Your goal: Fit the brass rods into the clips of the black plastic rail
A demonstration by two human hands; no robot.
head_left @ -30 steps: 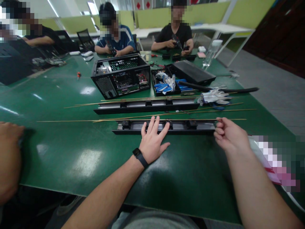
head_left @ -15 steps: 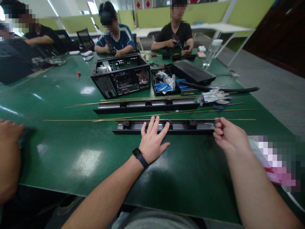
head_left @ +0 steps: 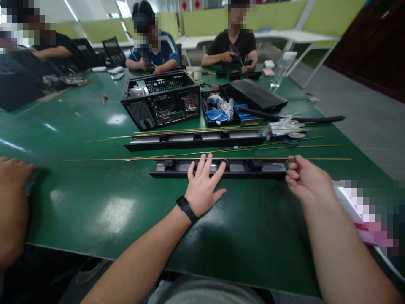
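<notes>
The left hand (head_left: 204, 192) and right hand (head_left: 309, 179) are bare, as are both forearms (head_left: 136, 257). A smartwatch (head_left: 186, 207) is fitted at the left wrist (head_left: 196, 207): dark rectangular case, smooth dark band. Grey cloth (head_left: 205, 292) shows beyond the tabletop's (head_left: 79, 223) near edge.

The single head-worn camera is looking forward and steeply down from the near side of a broad, glossy green table (head_left: 79, 190), facing distant flat yellow-green panels (head_left: 202, 24).

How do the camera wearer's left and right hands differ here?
The left hand is spread over the near rail; the right hand is curled, pinching a gold rod. The left hand has a dark watch at its wrist; the right hand has none. Both are gloveless.
</notes>
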